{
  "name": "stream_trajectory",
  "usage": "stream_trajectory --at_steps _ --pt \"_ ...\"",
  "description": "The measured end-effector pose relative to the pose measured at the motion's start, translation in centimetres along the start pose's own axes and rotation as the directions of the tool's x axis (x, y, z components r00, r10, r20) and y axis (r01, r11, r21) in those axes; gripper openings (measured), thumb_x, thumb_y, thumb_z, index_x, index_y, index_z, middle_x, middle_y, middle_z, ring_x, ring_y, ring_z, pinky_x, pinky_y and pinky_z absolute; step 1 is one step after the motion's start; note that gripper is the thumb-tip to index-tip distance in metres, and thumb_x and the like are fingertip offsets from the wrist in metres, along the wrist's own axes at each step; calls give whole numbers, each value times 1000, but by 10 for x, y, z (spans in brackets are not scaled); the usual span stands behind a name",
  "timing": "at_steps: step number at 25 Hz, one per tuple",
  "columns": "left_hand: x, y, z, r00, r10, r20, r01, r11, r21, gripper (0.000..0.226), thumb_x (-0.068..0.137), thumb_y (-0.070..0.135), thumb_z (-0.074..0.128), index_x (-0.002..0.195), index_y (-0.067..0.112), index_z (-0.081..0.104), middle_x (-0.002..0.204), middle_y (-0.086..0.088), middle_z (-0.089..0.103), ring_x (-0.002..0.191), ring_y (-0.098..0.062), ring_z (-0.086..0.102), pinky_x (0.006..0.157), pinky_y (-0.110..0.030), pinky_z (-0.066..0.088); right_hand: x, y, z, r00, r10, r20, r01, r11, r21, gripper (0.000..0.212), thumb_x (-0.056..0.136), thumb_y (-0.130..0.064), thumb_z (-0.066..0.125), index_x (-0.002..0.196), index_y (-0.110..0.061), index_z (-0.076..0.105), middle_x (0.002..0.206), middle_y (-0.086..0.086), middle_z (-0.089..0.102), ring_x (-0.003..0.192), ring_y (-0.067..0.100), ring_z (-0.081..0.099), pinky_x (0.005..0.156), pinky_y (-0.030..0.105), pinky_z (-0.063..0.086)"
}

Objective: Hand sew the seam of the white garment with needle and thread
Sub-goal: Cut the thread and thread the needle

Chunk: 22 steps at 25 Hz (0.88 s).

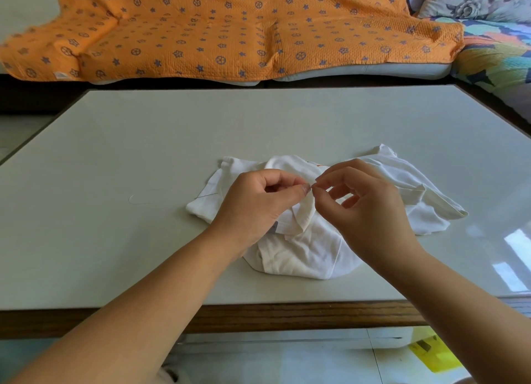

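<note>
One white garment lies crumpled on the table, near centre. Your left hand pinches its fold. Your right hand pinches alongside, on what I cannot tell. One needle rests on its left part.

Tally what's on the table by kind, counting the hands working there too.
white garment: 1
needle: 1
thread: 1, a faint loop
hands: 2, left hand and right hand
Total: 5
</note>
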State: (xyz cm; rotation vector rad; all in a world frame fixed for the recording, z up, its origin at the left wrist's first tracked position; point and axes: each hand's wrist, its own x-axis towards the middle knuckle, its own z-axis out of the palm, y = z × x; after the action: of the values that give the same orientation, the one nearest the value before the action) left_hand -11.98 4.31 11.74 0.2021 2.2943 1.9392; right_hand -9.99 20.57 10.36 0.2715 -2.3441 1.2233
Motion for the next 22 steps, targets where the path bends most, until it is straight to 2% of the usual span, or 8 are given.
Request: stream_trajectory --at_steps 3,6,8,14,18,22 --pt "1 1 0 999 -45 24 46 998 -31 7 88 19 69 87 19 76 58 18 61 58 4 54 63 -15 41 0 1 -1 1000 5 -2 -5 1000 6 7 81 -14 73 80 -19 69 89 -14 63 75 3 64 63 18 50" --pt "4 1 -2 997 -76 29 78 995 -62 9 88 22 69 87 19 77 50 19 49 59 -7 42 66 -25 35 0 1 -1 1000 14 2 -14 1000 10 7 81 -15 72 80 -20 69 89 -15 63 75 1 63 63 16 49" --pt "4 0 -2 996 -82 30 84 994 -76 9 87 22 69 87 19 78 50 16 46 60 -10 39 65 -26 35 0 1 -1 1000 9 -1 -9 1000 11 8 81 -14 73 79 -21 69 89 -15 63 75 1 63 63 15 48" --pt "2 3 -1 995 -95 42 98 992 -83 7 86 20 70 87 18 77 58 18 61 51 4 51 61 -17 38 0 2 0 1000 -16 -7 16 1000 2 8 81 -11 74 80 -18 69 88 -14 62 75 2 63 62 16 49" --pt "1 5 -1 994 -99 48 102 993 -56 8 88 18 67 87 16 75 51 20 58 46 8 52 51 -5 36 0 4 -1 997 -76 -13 76 997 -17 6 80 -14 73 80 -18 69 88 -14 61 73 2 63 60 18 49" --pt "2 2 -2 997 -77 26 77 997 -16 6 86 22 70 85 23 76 70 13 70 65 6 61 56 -9 45 0 5 -1 996 -94 -13 93 995 -46 7 80 -14 75 79 -19 70 87 -12 61 72 2 63 59 19 49"
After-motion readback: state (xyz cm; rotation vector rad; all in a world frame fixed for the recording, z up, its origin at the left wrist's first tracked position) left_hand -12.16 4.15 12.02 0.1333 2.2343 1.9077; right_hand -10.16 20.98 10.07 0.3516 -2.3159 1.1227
